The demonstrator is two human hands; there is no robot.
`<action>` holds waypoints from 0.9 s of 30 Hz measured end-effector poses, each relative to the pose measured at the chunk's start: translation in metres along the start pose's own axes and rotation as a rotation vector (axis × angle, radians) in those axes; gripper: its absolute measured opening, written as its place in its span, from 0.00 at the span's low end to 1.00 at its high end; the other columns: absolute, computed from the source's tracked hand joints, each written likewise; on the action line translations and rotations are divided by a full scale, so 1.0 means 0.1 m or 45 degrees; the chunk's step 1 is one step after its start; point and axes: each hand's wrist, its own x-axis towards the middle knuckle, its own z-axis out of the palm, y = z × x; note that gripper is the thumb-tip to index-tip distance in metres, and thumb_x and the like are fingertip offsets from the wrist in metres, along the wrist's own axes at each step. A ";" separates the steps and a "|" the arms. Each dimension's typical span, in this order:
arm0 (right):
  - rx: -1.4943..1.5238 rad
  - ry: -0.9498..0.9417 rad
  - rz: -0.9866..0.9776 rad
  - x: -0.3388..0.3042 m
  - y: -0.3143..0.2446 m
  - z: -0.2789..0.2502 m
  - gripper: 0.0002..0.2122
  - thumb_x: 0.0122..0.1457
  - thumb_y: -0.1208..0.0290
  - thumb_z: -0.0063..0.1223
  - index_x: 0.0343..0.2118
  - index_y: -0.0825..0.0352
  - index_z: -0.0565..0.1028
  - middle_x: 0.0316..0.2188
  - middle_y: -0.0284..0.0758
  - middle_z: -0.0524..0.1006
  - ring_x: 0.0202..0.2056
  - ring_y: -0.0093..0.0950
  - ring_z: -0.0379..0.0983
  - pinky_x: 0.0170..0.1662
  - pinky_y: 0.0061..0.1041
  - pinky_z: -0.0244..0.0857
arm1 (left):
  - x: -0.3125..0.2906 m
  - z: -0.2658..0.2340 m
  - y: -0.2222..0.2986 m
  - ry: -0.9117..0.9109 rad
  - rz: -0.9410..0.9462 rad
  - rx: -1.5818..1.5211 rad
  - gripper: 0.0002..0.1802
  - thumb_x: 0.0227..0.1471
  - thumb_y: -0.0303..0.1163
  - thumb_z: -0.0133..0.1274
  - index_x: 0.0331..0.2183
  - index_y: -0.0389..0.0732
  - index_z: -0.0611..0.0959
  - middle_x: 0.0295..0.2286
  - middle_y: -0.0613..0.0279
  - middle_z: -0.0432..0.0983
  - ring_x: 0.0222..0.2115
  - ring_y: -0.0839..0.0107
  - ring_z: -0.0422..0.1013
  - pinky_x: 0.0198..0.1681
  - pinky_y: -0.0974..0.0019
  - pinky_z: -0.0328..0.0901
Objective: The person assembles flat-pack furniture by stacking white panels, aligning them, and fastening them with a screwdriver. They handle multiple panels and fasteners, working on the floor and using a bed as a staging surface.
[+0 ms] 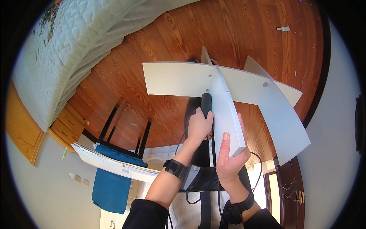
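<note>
Tip of the black cylindrical tool (206, 105) is hard for me to make out, right up by a small fastener (207, 90) in the long white crossboard (171, 78); touching or not, I can't tell. On to the left hand (199, 125): fingers wrapped round the tool's lower end, just beside the upright white panel (224, 107). Over to the right hand (230, 164), holding that panel near its close end, thumb on the left face, the other fingers mostly lost to me behind it. The panel blocks part of the crossboard, too. Right side, a slanting white board (286, 129) meets the crossboard, and a dark cable (261, 164) loops out near the right hand. Down left, I've got a white plank (114, 165) across a blue chair (110, 191), its end lost at the forearm. Mattress (76, 49) up top, cut off. Wooden drawer unit (68, 122) below it: drawers closed, contents hidden from me.
</note>
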 end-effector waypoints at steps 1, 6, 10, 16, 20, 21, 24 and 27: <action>0.007 0.003 0.003 0.00 0.00 0.00 0.20 0.57 0.78 0.45 0.54 0.75 0.64 0.47 0.47 0.73 0.40 0.36 0.77 0.42 0.26 0.70 | 0.00 -0.01 0.00 -0.061 -0.068 -0.037 0.22 0.53 0.41 0.47 0.32 0.27 0.72 0.17 0.45 0.74 0.16 0.57 0.74 0.19 0.59 0.69; 0.023 -0.011 0.054 -0.02 -0.01 0.01 0.20 0.57 0.78 0.45 0.54 0.75 0.64 0.47 0.47 0.73 0.43 0.36 0.76 0.44 0.27 0.69 | -0.03 -0.08 0.08 -0.244 -0.226 -0.487 0.20 0.55 0.41 0.48 0.31 0.29 0.71 0.16 0.53 0.71 0.11 0.66 0.70 0.09 0.63 0.62; 0.070 -0.004 0.045 0.00 -0.02 0.01 0.20 0.57 0.78 0.45 0.54 0.76 0.64 0.47 0.47 0.73 0.43 0.37 0.75 0.44 0.27 0.69 | 0.05 -0.19 0.13 -0.513 -0.567 -1.333 0.20 0.57 0.45 0.46 0.33 0.34 0.69 0.17 0.63 0.65 0.10 0.75 0.61 0.08 0.72 0.55; 0.008 0.029 -0.015 0.00 -0.03 0.02 0.20 0.57 0.78 0.46 0.53 0.77 0.64 0.45 0.48 0.74 0.42 0.37 0.76 0.42 0.27 0.69 | 0.18 -0.26 -0.02 -0.896 -0.852 -2.192 0.21 0.58 0.47 0.43 0.35 0.34 0.67 0.19 0.62 0.65 0.12 0.78 0.58 0.11 0.77 0.52; -0.004 0.016 0.023 -0.04 0.00 0.00 0.20 0.57 0.77 0.47 0.53 0.76 0.64 0.45 0.48 0.74 0.41 0.37 0.76 0.42 0.27 0.69 | 0.21 -0.20 -0.12 -1.005 -0.970 -2.696 0.23 0.58 0.44 0.43 0.40 0.30 0.66 0.19 0.64 0.63 0.13 0.77 0.59 0.12 0.77 0.53; -0.018 0.035 0.013 -0.05 0.00 0.00 0.20 0.57 0.77 0.47 0.53 0.76 0.65 0.45 0.49 0.74 0.41 0.38 0.76 0.42 0.27 0.69 | 0.20 -0.19 -0.11 -0.970 -0.943 -2.738 0.24 0.56 0.38 0.46 0.42 0.26 0.64 0.21 0.67 0.60 0.13 0.79 0.58 0.12 0.77 0.51; -0.015 0.041 0.048 -0.05 0.00 0.00 0.19 0.57 0.76 0.46 0.51 0.76 0.66 0.44 0.50 0.74 0.43 0.40 0.75 0.43 0.29 0.68 | 0.10 -0.24 -0.04 -0.912 -1.047 -2.758 0.20 0.55 0.39 0.47 0.41 0.31 0.68 0.19 0.68 0.62 0.14 0.79 0.60 0.12 0.77 0.53; 0.007 0.037 0.055 -0.03 -0.04 0.00 0.19 0.57 0.74 0.45 0.51 0.76 0.67 0.45 0.51 0.73 0.45 0.43 0.73 0.47 0.34 0.66 | -0.21 -0.43 0.06 -0.490 -0.350 -1.030 0.18 0.53 0.42 0.51 0.37 0.35 0.74 0.18 0.62 0.70 0.18 0.76 0.69 0.16 0.74 0.61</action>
